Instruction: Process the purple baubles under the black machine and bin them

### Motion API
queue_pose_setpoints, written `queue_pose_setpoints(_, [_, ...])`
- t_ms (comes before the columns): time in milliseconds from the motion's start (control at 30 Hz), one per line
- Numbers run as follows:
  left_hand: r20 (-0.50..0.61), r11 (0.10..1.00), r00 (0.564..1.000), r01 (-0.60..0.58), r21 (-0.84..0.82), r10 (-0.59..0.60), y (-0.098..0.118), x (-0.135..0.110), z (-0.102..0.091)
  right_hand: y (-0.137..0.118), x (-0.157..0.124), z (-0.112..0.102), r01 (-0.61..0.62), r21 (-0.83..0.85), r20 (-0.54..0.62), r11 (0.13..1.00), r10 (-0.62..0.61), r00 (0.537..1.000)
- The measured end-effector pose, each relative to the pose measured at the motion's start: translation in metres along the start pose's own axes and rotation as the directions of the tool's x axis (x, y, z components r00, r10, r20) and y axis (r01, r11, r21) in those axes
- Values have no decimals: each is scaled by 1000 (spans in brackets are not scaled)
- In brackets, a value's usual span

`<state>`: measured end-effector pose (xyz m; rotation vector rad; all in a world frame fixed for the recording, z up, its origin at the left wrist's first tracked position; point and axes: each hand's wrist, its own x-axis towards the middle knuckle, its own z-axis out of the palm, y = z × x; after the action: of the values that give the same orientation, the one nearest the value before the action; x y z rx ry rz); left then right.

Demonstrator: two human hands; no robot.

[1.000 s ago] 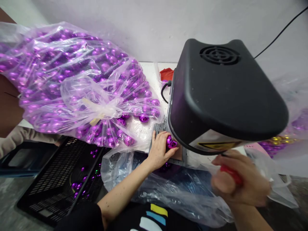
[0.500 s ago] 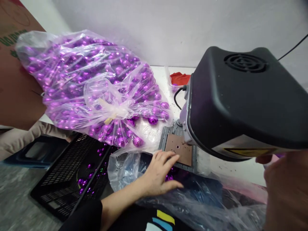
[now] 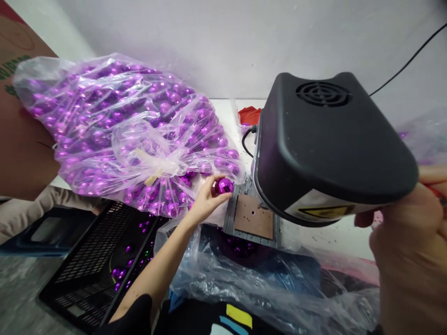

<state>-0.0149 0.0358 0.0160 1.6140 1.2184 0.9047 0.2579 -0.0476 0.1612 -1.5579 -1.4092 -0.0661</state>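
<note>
My left hand (image 3: 206,200) is closed, its thumb and fingers pinching a shiny purple bauble (image 3: 224,186) with a faceted, mirror-like surface. The bauble is at the back left corner of the grey metal base (image 3: 230,216), which carries a brown square plate (image 3: 254,223) with a small hole in it. Above the base stands a bench drill with a black housing (image 3: 331,144); its working tip is hidden. My right hand (image 3: 412,218) is at the housing's right side, fingers curled; something red shows behind it, but what it grips is hard to make out.
A knotted clear bag (image 3: 139,116) full of purple baubles fills the left of the white table (image 3: 223,109). Below it, a black crate (image 3: 80,260) holds several small purple pieces. An open plastic bag (image 3: 244,284) lies along the front edge. A cardboard box (image 3: 24,153) stands far left.
My left hand has moved from the plate's front edge up and left, and now holds a purple bauble. My right hand stays beside the drill. The view has shifted slightly.
</note>
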Motion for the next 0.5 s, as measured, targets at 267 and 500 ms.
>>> queue_pose_setpoints(267, [369,630,909,402,-664,-191,0,-43,25,-4,26,15,-16,205,-30,979,23,999])
queue_pose_setpoints(500, [138,949,984,148,-277,-113,2,-36,46,-1,40,25,21,306,-60,952,-3,998])
